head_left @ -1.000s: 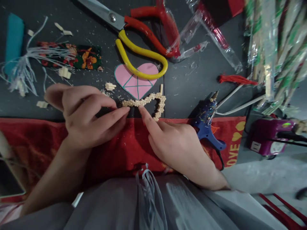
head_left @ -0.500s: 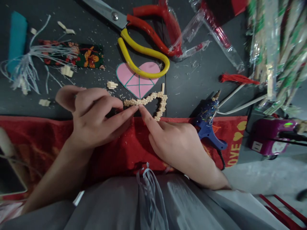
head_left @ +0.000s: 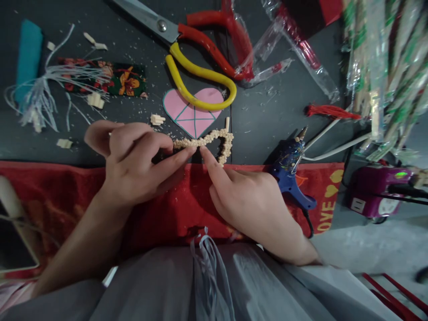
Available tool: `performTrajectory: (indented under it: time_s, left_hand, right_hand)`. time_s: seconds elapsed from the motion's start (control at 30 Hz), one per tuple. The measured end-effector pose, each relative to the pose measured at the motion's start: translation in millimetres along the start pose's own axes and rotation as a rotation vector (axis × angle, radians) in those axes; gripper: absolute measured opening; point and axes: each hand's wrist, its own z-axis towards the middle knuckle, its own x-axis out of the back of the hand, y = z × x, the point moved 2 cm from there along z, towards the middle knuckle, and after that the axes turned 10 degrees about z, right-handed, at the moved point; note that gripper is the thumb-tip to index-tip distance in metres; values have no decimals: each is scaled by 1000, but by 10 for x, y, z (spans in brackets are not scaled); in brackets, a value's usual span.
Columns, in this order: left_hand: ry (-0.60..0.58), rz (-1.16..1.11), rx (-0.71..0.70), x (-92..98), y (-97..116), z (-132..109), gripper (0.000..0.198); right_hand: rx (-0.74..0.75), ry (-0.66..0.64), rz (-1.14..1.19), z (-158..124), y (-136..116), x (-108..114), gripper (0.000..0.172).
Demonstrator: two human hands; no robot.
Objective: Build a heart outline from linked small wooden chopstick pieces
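Note:
A curved outline of small pale stick pieces [head_left: 226,145], shaped like part of a heart, lies at the table edge above the red cloth. My left hand [head_left: 133,165] is closed on its left end, with one finger beyond it and the thumb along its near side. My right hand [head_left: 249,200] reaches in from the right; its index fingertip presses the near side of the outline and the other fingers are folded. The lower right end of the outline meets this hand and is partly hidden. A pink paper heart [head_left: 194,124] with green lines lies just beyond.
Scissors [head_left: 200,67] with red and yellow handles overlap the paper heart. A blue glue gun [head_left: 289,165] stands at the right, near a purple power socket [head_left: 377,187]. White strings [head_left: 47,89], stick bundles [head_left: 157,119] and wrapped sticks [head_left: 384,67] lie around. Red cloth [head_left: 160,232] covers the front.
Both hands have shifted slightly right, and the two fingertips at the outline stand a little farther apart. The view has moved slightly; the outline lies nearly as before.

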Motion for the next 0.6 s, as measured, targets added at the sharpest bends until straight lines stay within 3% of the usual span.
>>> performTrajectory:
  time_s: [0.4, 0.6]
  left_hand:
    - [-67, 7, 14, 3, 13, -21, 29]
    - [4, 6, -16, -5, -4, 20, 28]
  right_hand:
    - [4, -18, 3, 3, 1, 5, 52]
    - [0, -36, 8, -2, 4, -4, 52]
